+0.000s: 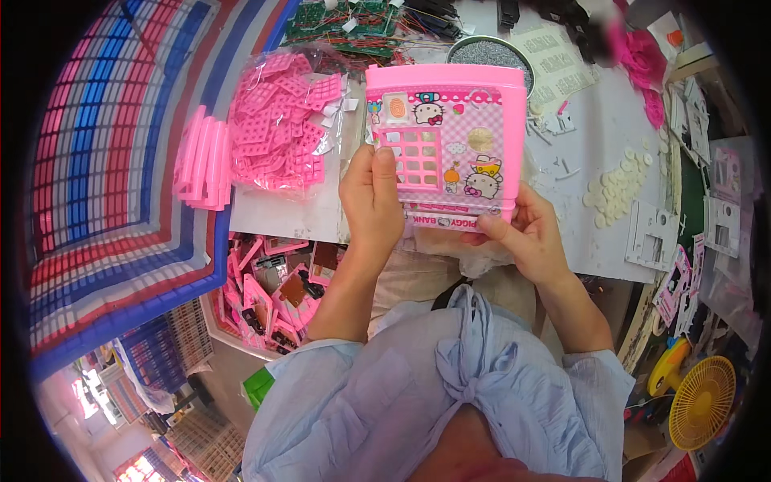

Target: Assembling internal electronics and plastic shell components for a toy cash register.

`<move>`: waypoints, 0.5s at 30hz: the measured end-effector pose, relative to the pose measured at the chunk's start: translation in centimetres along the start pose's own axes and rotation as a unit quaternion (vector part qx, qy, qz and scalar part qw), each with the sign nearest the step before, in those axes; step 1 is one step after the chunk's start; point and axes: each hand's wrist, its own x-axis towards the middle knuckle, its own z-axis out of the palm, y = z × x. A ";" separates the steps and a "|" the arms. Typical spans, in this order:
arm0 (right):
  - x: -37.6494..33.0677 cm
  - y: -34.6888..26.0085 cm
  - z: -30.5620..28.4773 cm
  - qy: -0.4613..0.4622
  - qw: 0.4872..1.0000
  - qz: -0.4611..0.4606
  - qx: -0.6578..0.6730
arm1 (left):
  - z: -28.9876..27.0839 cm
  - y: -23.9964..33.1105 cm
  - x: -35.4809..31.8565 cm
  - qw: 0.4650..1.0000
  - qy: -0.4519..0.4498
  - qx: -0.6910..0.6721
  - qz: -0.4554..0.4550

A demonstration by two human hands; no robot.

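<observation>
Both my hands hold a pink plastic money box panel (462, 108) upright over the table's near edge. It has a checked sticker with cartoon cats, a grid of square openings and a round pale spot. My left hand (373, 197) grips its left side, thumb on the front beside the grid. At the lower right corner, my right hand (532, 241) pinches the bottom edge, with the thumb in front and the other fingers behind. A clear plastic bag of pink keypad grids (281, 120) lies left of the panel. Whatever is behind the panel is mostly hidden.
A blue-rimmed crate with a striped lining (161, 241) stands at the left, with pink strips (207, 161) on its edge. Below is a bin of pink parts (277, 297). Wired circuit boards (345, 28), a tin of tiny metal pieces (491, 53) and white discs (618, 193) occupy the table.
</observation>
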 end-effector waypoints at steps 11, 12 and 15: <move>-0.1 -0.7 -3.1 -0.033 0.998 0.034 -0.037 | -2.0 0.7 4.1 0.983 -0.102 -0.147 0.028; 0.6 -1.2 -4.0 -0.043 0.989 0.015 -0.144 | -2.4 0.6 4.0 0.979 -0.125 -0.139 0.080; 2.6 -3.9 -6.9 -0.038 0.888 -0.077 -0.452 | -3.2 1.6 4.9 0.926 -0.242 -0.051 0.285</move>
